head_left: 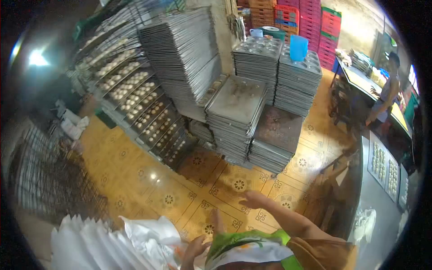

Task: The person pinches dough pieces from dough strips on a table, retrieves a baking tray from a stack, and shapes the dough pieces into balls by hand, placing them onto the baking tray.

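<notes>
Yellow tiled floor (139, 173), stacked trays (238, 96).

The left forearm (188, 264) runs off the bottom edge, and whether the left hand (196, 246) touches the white sacks (148, 231) cannot be told. Those sacks are cut off below too — their orange print is lost in folds. The right hand (254, 199) is soft, its fingers hard to separate. Stacked crates (309, 20) pass the top edge; the wire rack (38, 157) blurs into darkness. The inside of the blue jug (299, 48) is hidden.
</notes>
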`<state>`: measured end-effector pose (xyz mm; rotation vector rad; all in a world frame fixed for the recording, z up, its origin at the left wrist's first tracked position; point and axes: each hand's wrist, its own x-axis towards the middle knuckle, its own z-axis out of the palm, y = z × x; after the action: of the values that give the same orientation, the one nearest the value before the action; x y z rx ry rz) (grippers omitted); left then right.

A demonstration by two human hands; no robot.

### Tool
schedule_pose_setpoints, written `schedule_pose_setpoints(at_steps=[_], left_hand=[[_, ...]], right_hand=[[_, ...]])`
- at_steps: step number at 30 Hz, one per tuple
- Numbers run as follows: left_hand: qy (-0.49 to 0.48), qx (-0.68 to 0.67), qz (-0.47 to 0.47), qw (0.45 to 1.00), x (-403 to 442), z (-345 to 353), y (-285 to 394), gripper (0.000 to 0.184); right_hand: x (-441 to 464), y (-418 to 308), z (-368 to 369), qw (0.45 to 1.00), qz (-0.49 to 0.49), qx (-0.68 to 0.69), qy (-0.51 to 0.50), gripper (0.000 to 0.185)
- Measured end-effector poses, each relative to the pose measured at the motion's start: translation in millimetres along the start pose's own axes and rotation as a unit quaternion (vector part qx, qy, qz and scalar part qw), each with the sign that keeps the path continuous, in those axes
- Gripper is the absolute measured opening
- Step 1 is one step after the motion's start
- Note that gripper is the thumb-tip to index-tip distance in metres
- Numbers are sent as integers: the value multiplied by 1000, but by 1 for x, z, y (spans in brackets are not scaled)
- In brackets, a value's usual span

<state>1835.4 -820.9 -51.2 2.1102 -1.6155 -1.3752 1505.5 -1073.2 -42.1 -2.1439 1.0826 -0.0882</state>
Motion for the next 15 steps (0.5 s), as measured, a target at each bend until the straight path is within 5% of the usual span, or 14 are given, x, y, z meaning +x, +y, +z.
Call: schedule_pose_setpoints(at_steps=[4,6,8,10,12,15], left_hand=[[-89,76,50,992,120,-95,63,68],[-127,108,35,985,172,-125,86,68],[-101,-65,95,988,238,-150,94,66],[-96,-20,124,987,286,-180,122,66],[-72,71,167,981,324,-207,146,65],[-64,21,179,982,363,-227,168,65]], right_hand=[[7,22,-34,994,103,-8,36,47],[10,46,-21,986,159,-39,-44,49],[17,56,-32,986,155,-33,-57,49],[30,56,-46,989,119,-5,-86,50],[49,45,-86,988,139,56,-46,50],[95,84,-140,975,187,112,34,49]])
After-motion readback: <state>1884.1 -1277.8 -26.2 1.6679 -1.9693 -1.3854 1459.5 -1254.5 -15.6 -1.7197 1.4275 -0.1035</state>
